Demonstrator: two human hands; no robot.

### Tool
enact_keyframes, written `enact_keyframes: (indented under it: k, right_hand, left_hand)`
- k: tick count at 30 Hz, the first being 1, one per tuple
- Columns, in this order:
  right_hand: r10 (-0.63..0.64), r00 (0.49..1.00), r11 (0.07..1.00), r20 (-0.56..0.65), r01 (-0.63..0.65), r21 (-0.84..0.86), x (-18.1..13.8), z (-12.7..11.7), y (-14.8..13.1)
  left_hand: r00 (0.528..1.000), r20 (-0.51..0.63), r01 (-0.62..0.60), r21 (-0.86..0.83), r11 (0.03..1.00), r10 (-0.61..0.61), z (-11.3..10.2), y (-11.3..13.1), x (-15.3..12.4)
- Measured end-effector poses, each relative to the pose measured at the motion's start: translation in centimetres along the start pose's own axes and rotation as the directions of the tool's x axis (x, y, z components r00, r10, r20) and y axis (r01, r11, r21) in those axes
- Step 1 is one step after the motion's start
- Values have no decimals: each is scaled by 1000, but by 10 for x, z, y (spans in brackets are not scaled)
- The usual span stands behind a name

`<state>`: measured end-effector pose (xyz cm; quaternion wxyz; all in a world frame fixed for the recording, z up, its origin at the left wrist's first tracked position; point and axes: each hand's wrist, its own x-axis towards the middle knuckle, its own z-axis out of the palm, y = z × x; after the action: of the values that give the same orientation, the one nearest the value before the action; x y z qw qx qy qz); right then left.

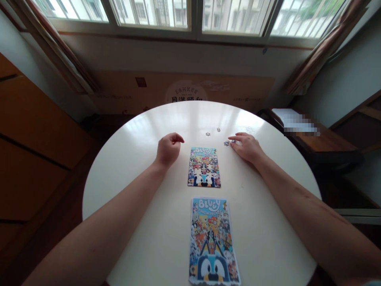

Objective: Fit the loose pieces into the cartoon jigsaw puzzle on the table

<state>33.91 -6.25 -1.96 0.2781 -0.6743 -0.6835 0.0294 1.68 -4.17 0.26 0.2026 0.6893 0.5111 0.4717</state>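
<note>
Cardboard jigsaw puzzle (204, 163), small, bright and shaped like a rectangle, lies flat on the round, shiny white table (268, 222), between my two hands. From where I sit, far off, I see white gaps in its lower half, where the table or a white backing shows. My bare left hand (169, 150) rests just left of the puzzle's far end. Its fingers curl in, and I cannot tell if it is fully closed or has something inside. My bare right hand (245, 146) is open, palm down, to the right of the puzzle. Its fingertips are at some small loose puzzle pieces (226, 143), partly hidden by the fingers. Two more small white-and-dark pieces (208, 134) lie beyond the puzzle, apart from each other. On the near side lies a bigger colourful paper picture (211, 238) with a blue dog at the bottom.
</note>
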Motion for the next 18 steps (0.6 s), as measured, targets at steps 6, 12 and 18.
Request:
enact_keyframes:
  k: [6,12,18]
  right_hand:
    - [-18,999,998,-47,21,55,6,2,6]
    - [-39,999,999,-28,40,3,-2,5,-10]
    - [-49,999,996,22,50,-70,-4,2,-23]
  left_hand:
    - [1000,-19,2,4,1000,-2,-3,-4,1]
    - [1000,-25,0,-17,1000,0,-4,-5,1]
    - [1000,-17,2,-23,1000,-2,-4,-3,1]
